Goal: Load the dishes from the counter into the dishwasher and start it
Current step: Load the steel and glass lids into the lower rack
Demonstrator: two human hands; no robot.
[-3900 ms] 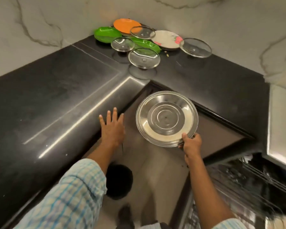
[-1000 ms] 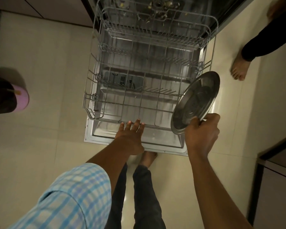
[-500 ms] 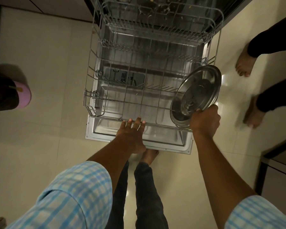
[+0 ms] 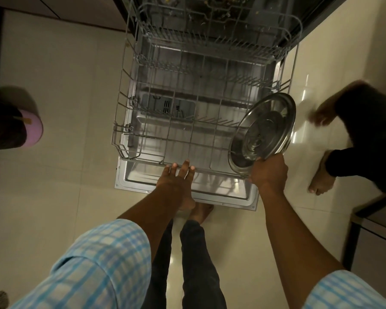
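Our right hand [image 4: 269, 172] grips the lower edge of the steel plate [image 4: 263, 132], fingers curled round its rim. The plate stands tilted on edge at the front right corner of the pulled-out lower rack [image 4: 129, 130], partly inside the wires. Our left hand [image 4: 176, 181] lies flat, fingers straight, with the fingertips on the rack's front rail above the open dishwasher door [image 4: 129, 181]. Another person's bare foot [image 4: 320, 181] stands on the tiles to the right.

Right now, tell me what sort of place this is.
Most likely a home kitchen: an open dishwasher with its wire rack pulled out over a tiled floor, and the right hand holds a steel plate at the rack's corner.
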